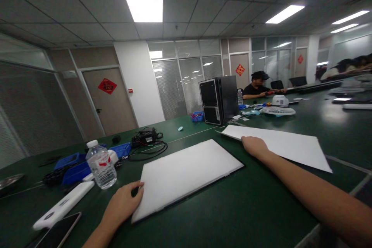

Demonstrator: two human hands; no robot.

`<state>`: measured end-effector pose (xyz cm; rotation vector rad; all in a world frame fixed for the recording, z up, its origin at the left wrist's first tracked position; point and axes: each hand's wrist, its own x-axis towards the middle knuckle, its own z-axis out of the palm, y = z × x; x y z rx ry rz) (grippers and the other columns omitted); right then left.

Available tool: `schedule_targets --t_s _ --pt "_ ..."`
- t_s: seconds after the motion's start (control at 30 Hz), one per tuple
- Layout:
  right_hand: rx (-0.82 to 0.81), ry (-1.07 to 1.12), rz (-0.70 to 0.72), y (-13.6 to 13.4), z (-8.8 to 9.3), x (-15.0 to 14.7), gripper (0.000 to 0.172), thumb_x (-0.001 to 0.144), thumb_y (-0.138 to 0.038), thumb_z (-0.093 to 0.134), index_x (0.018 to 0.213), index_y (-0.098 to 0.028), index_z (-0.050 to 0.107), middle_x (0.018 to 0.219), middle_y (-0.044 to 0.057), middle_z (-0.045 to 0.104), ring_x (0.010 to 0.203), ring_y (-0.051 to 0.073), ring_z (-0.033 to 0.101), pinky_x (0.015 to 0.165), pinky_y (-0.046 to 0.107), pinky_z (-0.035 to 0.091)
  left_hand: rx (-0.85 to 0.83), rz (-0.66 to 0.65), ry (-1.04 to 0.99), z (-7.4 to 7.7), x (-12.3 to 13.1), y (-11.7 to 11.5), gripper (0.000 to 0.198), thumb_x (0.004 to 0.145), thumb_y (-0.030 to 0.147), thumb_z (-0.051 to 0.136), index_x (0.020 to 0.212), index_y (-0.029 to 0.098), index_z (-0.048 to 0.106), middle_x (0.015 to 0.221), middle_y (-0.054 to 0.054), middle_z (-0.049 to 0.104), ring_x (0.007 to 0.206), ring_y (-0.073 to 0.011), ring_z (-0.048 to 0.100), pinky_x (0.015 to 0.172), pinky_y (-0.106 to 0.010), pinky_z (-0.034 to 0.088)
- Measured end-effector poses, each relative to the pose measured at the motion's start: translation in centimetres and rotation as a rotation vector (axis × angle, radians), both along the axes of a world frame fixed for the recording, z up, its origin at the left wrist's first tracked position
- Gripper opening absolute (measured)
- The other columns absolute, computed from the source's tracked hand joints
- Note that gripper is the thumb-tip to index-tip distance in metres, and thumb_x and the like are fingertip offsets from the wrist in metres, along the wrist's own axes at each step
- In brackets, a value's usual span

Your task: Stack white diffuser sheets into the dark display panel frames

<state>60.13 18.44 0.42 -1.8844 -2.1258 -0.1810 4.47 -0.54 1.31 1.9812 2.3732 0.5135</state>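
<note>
A flat white panel (pixel 186 176) with thin dark edges lies on the green table in front of me. My left hand (pixel 125 201) grips its left edge, thumb and fingers closed there. To the right, a thin white sheet (pixel 290 143) is slightly tilted, its near left edge pinched in my right hand (pixel 255 147). Most of the right hand's fingertips are hidden beneath the sheet. The panel and the sheet are apart, with a strip of green tabletop (pixel 247 193) between them.
Left of the panel stand a water bottle (pixel 101 168), a long white device (pixel 64 204), a phone (pixel 59 232), blue trays (pixel 76 172) and a black adapter with cables (pixel 147 137). A black computer case (pixel 219 99) stands behind. A person (pixel 257 87) sits across the table near a white fan (pixel 279 108).
</note>
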Motion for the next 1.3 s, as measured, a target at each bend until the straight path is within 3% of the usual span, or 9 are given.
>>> schedule_targets --t_s 0.1,0.23,0.3,0.43,0.6,0.93,1.17,1.3 --pt "0.037 0.015 0.185 -1.8 1.0 -2.4 0.038 0.099 -0.043 0.042 0.109 -0.018 0.068 0.106 0.015 0.071 0.099 0.027 0.066 0.09 0.044 0.048 0.004 -0.005 0.003 -0.1 -0.1 0.1 0.052 0.086 0.052 0.047 0.12 0.024 0.073 0.129 -0.006 0.071 0.121 -0.0293 0.065 0.103 -0.039 0.048" --pt "-0.006 0.038 0.542 -4.3 1.9 -5.5 0.04 0.096 -0.052 0.043 0.108 -0.027 0.073 0.106 0.005 0.075 0.096 0.022 0.067 0.089 0.034 0.048 0.005 -0.012 0.003 -0.3 -0.2 0.2 0.052 0.087 0.052 0.045 0.122 0.024 0.072 0.131 -0.005 0.07 0.122 -0.0284 0.064 0.105 -0.039 0.046" --pt "-0.019 0.06 0.626 -4.8 2.1 -6.2 0.042 0.095 -0.057 0.043 0.108 -0.03 0.074 0.11 0.002 0.074 0.099 0.02 0.067 0.091 0.031 0.047 0.001 -0.01 0.003 -0.3 -0.2 0.2 0.052 0.087 0.051 0.045 0.121 0.023 0.072 0.132 -0.005 0.069 0.123 -0.0282 0.063 0.106 -0.038 0.045" --pt "0.026 0.109 0.503 -3.8 1.8 -5.2 0.05 0.096 -0.056 0.037 0.112 -0.025 0.073 0.117 0.008 0.072 0.108 0.025 0.064 0.097 0.039 0.045 -0.01 0.004 -0.001 -0.3 0.0 0.2 0.052 0.087 0.053 0.046 0.121 0.024 0.072 0.132 -0.006 0.069 0.122 -0.0298 0.063 0.104 -0.041 0.046" --pt "0.011 0.107 0.306 -2.3 0.8 -2.5 0.047 0.091 -0.051 0.043 0.099 -0.018 0.076 0.104 0.016 0.074 0.098 0.032 0.066 0.086 0.046 0.049 -0.012 0.003 -0.011 0.0 0.2 0.1 0.053 0.086 0.053 0.047 0.122 0.024 0.071 0.132 -0.007 0.069 0.121 -0.0298 0.063 0.104 -0.041 0.046" --pt "-0.031 0.184 0.454 -2.1 0.9 -4.1 0.05 0.094 -0.054 0.04 0.118 -0.023 0.071 0.126 0.007 0.069 0.116 0.025 0.062 0.102 0.036 0.044 -0.011 -0.001 -0.012 -0.1 -0.1 0.1 0.055 0.088 0.054 0.044 0.123 0.023 0.071 0.133 -0.007 0.069 0.123 -0.0303 0.062 0.105 -0.042 0.046" --pt "-0.054 0.15 0.44 -2.1 0.3 -3.9 0.038 0.088 -0.045 0.05 0.105 -0.023 0.076 0.111 0.008 0.074 0.103 0.027 0.067 0.09 0.035 0.047 -0.011 -0.006 -0.023 -0.4 -0.4 0.4 0.057 0.088 0.057 0.044 0.125 0.022 0.07 0.134 -0.008 0.068 0.123 -0.0307 0.062 0.104 -0.042 0.046" --pt "-0.037 0.137 0.526 -2.8 0.5 -4.7 0.036 0.088 -0.043 0.051 0.105 -0.024 0.076 0.111 0.008 0.074 0.103 0.027 0.066 0.092 0.036 0.046 -0.003 -0.007 -0.033 -0.5 -0.6 0.3 0.059 0.087 0.06 0.043 0.125 0.023 0.07 0.134 -0.007 0.068 0.123 -0.0308 0.063 0.103 -0.041 0.046"
